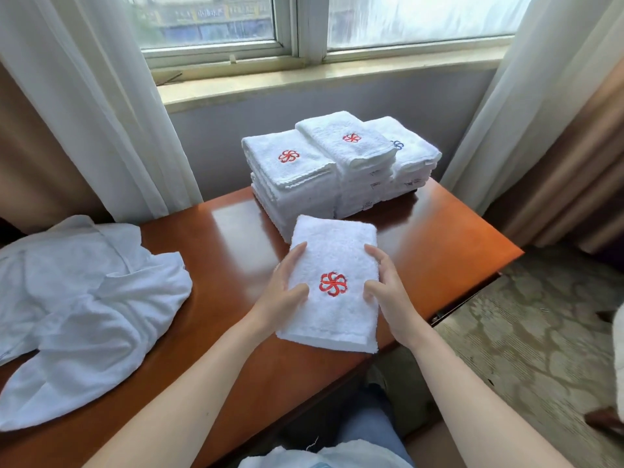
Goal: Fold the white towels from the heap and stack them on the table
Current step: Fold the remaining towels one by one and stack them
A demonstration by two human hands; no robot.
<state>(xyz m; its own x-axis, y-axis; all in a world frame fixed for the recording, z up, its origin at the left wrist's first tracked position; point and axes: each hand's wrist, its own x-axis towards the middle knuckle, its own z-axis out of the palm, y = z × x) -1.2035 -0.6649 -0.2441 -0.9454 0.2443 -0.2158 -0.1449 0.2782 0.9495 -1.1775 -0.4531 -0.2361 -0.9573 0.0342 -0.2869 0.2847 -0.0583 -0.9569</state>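
Evidently far along: three folded stacks [337,163] at 12 o'clock on tabletop [219,238]. Left grip [287,282] and right grip [388,287] clasp folded towel [332,241] by its sides, thumbs on top, at 6 o'clock. Unfolded heap [84,298] waits at 9 o'clock.

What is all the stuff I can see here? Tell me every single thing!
folded towel: one, white with a red flower mark, near edge of the table
towel stacks: three, white, back of the table under the window
heap of towels: one, white, left end of the table
table: one, reddish-brown, middle
window: one, pale frame, at the back
curtains: several, white sheer and tan, both sides of the window
carpet: one, grey-green patterned, floor at right
hands: two, left hand and right hand, gripping the folded towel's sides
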